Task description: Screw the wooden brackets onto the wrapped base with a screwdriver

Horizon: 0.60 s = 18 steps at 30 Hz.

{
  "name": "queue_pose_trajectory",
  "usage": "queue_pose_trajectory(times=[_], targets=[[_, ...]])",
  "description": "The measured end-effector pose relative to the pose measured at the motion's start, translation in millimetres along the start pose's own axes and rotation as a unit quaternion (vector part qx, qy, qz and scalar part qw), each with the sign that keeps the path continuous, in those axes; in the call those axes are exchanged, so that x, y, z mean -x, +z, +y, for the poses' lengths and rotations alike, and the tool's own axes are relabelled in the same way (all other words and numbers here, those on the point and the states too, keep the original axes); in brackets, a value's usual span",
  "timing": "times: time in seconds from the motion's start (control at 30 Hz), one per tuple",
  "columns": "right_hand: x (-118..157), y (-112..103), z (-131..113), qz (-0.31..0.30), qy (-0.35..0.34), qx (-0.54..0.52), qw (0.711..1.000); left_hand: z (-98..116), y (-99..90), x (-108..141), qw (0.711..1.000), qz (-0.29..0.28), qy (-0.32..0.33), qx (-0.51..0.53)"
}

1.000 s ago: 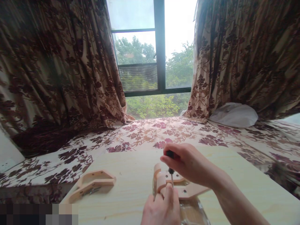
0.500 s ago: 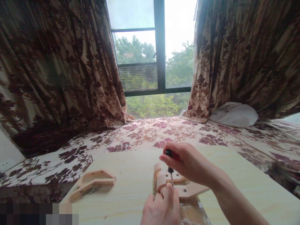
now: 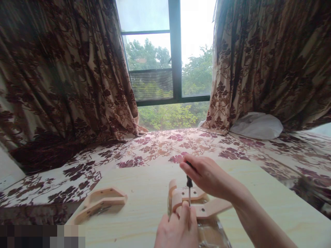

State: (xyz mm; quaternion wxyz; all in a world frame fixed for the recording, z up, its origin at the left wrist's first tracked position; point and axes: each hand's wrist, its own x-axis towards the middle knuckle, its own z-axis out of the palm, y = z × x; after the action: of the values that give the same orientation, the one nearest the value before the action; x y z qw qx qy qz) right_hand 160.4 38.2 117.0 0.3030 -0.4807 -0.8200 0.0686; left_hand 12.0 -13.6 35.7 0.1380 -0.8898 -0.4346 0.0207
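Observation:
My right hand (image 3: pixel 207 174) grips the black handle of a screwdriver (image 3: pixel 189 184), its metal shaft pointing down at a pale wooden bracket (image 3: pixel 212 208). My left hand (image 3: pixel 178 225) is closed at the bracket's curved end, a fingertip right beside the screwdriver's tip. Any screw under the tip is hidden by the fingers. Just behind lies a second, similar wooden piece (image 3: pixel 197 194) with dark holes. Beneath both is a clear, shiny object (image 3: pixel 213 232), perhaps a plastic package or glass; its kind is unclear.
On the left of the pale wooden board (image 3: pixel 144 206) lie two more angled wooden pieces (image 3: pixel 103 199), with small dark metal bits by them. Behind the board spreads a floral cloth (image 3: pixel 155 148). A white plastic bag (image 3: pixel 257 125) rests at the back right, below the curtain (image 3: pixel 222 96).
My right hand has turned about the screwdriver's handle, and its fingers now lie straighter along it. The handle leans slightly differently. My left hand and the wooden pieces keep their places.

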Motion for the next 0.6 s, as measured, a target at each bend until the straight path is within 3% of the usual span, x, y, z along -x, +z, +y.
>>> queue_pose_trajectory(times=[0.33,0.6], targets=[[-1.9,2.1,3.8,-0.014,-0.004,-0.037,0.999,-4.6,-6.5,-2.1,0.996,-0.059,0.009,0.068],[-2.5,3.3,-0.1,-0.007,-0.013,-0.027,1.000,-5.2,-9.0,-3.4,0.995,-0.055,0.006,0.083]])
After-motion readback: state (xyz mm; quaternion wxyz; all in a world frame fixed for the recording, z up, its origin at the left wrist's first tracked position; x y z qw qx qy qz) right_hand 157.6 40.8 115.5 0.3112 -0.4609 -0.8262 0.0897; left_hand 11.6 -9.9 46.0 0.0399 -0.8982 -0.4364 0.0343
